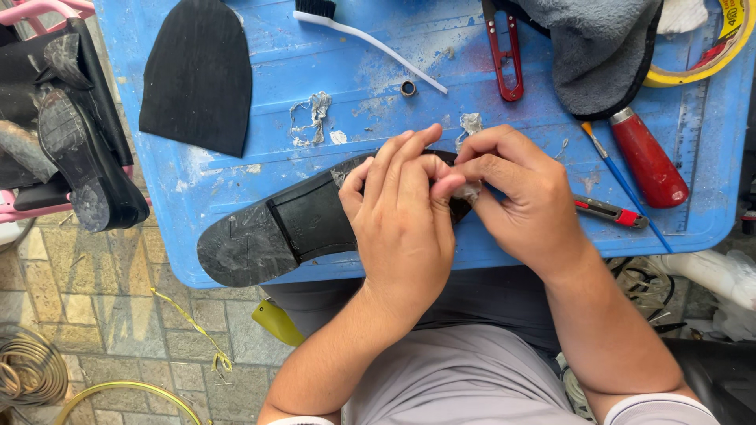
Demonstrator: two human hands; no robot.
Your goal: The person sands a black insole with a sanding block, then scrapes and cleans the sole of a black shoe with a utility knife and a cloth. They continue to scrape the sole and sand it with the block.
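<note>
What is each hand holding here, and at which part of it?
Both the left hand and the right hand grip the black shoe at its front sole, sole up; the fingertips pinch a pale scrap there.

The left hand (402, 212) and right hand (516, 201) cover the front of the shoe (276, 232), so what the fingertips pinch there (a pale scrap, perhaps) cannot be told. The tape roll (728, 51), grey cloth (598, 47) and brush (346, 27) are cut off by the top edge.

Both hands (453, 201) on upturned shoe (279, 232)
</note>
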